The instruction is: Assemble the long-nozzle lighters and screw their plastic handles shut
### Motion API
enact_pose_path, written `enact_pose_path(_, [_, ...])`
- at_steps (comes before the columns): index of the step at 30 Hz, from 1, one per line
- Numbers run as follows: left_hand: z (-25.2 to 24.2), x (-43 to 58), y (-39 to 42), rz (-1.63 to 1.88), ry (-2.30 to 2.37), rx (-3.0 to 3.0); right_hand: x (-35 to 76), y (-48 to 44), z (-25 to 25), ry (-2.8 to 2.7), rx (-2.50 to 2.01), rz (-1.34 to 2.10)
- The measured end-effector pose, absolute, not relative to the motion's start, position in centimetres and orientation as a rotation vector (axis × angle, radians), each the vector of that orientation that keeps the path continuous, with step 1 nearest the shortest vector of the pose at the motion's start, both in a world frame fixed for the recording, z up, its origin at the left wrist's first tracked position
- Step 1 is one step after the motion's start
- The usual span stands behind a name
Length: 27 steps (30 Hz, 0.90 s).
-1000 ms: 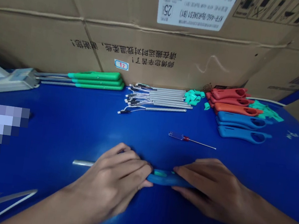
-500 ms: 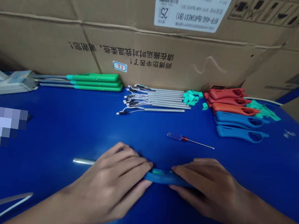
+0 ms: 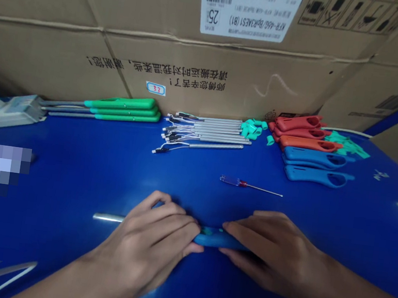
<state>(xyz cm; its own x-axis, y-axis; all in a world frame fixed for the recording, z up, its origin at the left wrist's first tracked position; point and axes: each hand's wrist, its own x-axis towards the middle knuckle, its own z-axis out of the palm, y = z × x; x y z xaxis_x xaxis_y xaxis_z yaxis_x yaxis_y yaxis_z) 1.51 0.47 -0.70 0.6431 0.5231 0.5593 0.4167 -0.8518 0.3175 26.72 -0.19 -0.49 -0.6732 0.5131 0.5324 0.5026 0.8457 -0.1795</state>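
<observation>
Both hands grip a blue long-nosed lighter (image 3: 219, 240) held level, its metal tube (image 3: 107, 217) sticking out to the left. My left hand (image 3: 157, 241) is closed round its left part, covering where the tube meets the handle. At the other end my right hand (image 3: 273, 251) pinches the handle between thumb and fingers, hiding that end. A bit of green shows along the upper edge of the handle between the hands. Beyond them lies a screwdriver (image 3: 242, 183) with a clear and red handle.
Along the cardboard box (image 3: 141, 53) lie green lighters (image 3: 127, 110), metal tubes with wires (image 3: 218, 137), small teal pieces (image 3: 253, 128), red handle shells (image 3: 297, 130), blue handle shells (image 3: 314, 176) and more teal parts (image 3: 348, 144). A power strip (image 3: 13, 112) sits at left on the blue table (image 3: 108, 171).
The blue handle has rolled slightly in the hands, showing more of its side. The whole view has shifted a little; the grips stay much the same.
</observation>
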Motion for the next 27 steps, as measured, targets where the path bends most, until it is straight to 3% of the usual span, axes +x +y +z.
enact_pose_path(13, [-1.8, 1.3, 0.2, 1.1, 0.849, 2.644, 26.8, -0.1, -0.3, -2.453, -0.733, 0.051])
enact_pose_path(27, [-0.4, 1.0, 0.8, 0.955, 0.766, 2.578, 27.2, 0.2, -0.1, -2.41, -0.732, 0.095])
